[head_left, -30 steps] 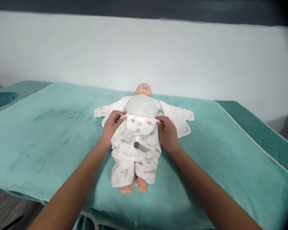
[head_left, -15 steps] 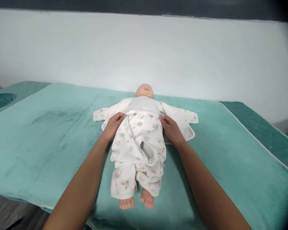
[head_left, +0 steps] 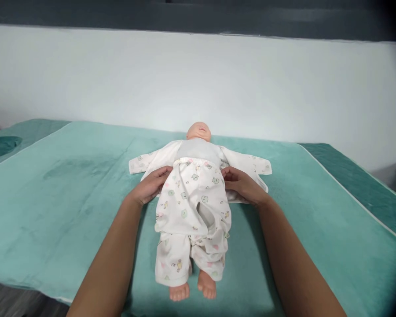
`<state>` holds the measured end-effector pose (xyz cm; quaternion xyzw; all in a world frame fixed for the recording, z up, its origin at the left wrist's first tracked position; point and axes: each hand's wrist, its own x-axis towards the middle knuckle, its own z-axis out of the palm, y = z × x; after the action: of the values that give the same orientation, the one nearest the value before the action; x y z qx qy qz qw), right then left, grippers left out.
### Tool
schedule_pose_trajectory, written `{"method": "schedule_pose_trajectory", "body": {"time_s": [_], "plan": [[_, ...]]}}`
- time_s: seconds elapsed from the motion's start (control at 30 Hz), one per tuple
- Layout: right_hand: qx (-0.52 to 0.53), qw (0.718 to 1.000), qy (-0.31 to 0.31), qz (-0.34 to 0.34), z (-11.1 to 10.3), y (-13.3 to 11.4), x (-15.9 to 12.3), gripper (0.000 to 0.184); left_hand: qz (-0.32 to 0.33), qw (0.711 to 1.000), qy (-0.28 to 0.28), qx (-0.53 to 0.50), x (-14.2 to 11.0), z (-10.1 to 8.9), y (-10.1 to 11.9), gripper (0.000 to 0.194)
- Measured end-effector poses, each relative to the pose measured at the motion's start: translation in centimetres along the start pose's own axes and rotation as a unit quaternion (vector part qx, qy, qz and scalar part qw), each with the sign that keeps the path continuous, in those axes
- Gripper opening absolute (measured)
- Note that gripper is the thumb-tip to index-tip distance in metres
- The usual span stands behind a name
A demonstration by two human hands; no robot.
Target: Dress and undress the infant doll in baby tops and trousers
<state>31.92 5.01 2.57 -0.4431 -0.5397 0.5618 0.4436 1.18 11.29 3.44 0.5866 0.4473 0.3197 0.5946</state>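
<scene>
A baby doll [head_left: 199,131] lies on its back, head at the far side and bare feet toward me. It wears white printed pants [head_left: 198,189] with an open slit at the crotch, pulled up to the waist over a pale grey-white top [head_left: 198,149]. Spread beneath its back and arms is a white printed jacket [head_left: 247,162], open at the front. My left hand [head_left: 152,182] is closed at the left edge of the pants' waist, fingertips partly hidden by the cloth. On the opposite side my right hand [head_left: 241,182] has curled fingers at the waist edge, its grip partly hidden.
A light green cloth [head_left: 75,202] with white edging covers the bed, and darker green cloth [head_left: 356,185] lies at the right. Behind the doll stands a white wall [head_left: 198,79]. A dark green bundle [head_left: 2,145] sits at the far left.
Both hands have slid slightly lower and outward along the sides of the pants' waist, the wrists spreading apart. The camera view has tilted slightly up. The doll lies as before.
</scene>
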Motion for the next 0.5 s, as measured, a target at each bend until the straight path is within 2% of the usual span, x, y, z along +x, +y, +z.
{"method": "schedule_pose_trajectory", "body": {"time_s": [0.17, 0.3, 0.5], "plan": [[-0.003, 0.999, 0.017, 0.027, 0.0, -0.1, 0.0, 0.029, -0.022, 0.997, -0.029, -0.066, 0.1, -0.1, -0.5, 0.042], [-0.025, 0.999, -0.013, 0.040, 0.0, 0.0, -0.2, 0.027, -0.021, 0.995, -0.043, -0.087, 0.4, -0.4, -1.0, 0.039], [-0.041, 0.999, -0.015, 0.017, -0.1, 0.0, -0.2, 0.024, -0.027, 0.990, -0.056, -0.124, 0.7, -0.2, -1.3, 0.039]]}}
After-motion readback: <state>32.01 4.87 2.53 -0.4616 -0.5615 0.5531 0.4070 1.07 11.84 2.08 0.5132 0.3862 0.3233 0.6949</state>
